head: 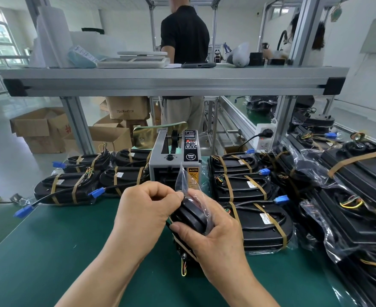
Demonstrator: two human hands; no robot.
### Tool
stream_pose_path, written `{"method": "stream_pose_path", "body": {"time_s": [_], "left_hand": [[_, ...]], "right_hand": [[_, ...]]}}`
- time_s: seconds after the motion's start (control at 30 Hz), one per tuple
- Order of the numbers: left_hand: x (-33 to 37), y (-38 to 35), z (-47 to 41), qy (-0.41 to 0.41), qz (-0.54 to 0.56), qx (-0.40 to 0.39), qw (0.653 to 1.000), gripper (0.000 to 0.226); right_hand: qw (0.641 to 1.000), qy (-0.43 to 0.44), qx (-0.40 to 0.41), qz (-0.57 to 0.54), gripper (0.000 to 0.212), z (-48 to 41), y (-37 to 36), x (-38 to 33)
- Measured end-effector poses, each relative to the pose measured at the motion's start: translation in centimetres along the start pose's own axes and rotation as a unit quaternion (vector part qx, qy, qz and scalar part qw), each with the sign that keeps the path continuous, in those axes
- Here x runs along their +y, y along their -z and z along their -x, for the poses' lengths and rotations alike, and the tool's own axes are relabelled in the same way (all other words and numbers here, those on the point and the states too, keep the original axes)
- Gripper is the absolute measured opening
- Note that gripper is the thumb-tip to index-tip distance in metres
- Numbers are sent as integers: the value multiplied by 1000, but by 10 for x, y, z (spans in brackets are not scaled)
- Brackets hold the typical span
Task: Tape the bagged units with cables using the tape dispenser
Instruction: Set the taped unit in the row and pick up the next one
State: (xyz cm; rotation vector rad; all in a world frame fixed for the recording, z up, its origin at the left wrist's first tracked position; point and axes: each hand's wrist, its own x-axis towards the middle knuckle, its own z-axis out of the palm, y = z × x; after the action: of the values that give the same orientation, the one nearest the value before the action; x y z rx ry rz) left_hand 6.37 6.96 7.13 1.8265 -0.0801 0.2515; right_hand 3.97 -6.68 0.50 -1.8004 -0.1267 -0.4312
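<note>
A black bagged unit (191, 214) with a cable stands on edge on the green mat, in front of the grey tape dispenser (175, 158). My right hand (213, 235) grips the unit from the right, fingers wrapped round its near side. My left hand (145, 209) pinches the clear plastic bag flap (182, 180) at the unit's top edge. A brown tape strip crosses the lower part of the unit, and coloured wires (183, 269) hang below it. The dispenser's outlet is partly hidden behind the bag flap.
Taped bagged units (72, 187) with blue connectors lie left of the dispenser; more taped units (249, 191) are stacked to the right and along the right edge. An aluminium shelf frame (173, 83) spans overhead. A person in black stands behind it. Cardboard boxes (43, 129) sit on the floor.
</note>
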Motion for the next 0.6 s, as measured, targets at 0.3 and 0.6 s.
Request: {"method": "stream_pose_path", "body": {"time_s": [0.3,0.6], "left_hand": [[-3,2,0,-23,-59,9,998,12],[-14,-10,-3,37,53,19,998,14]], "right_hand": [[1000,4,2,3,66,1,0,-2],[1000,19,14,17,66,2,-3,-1]]}}
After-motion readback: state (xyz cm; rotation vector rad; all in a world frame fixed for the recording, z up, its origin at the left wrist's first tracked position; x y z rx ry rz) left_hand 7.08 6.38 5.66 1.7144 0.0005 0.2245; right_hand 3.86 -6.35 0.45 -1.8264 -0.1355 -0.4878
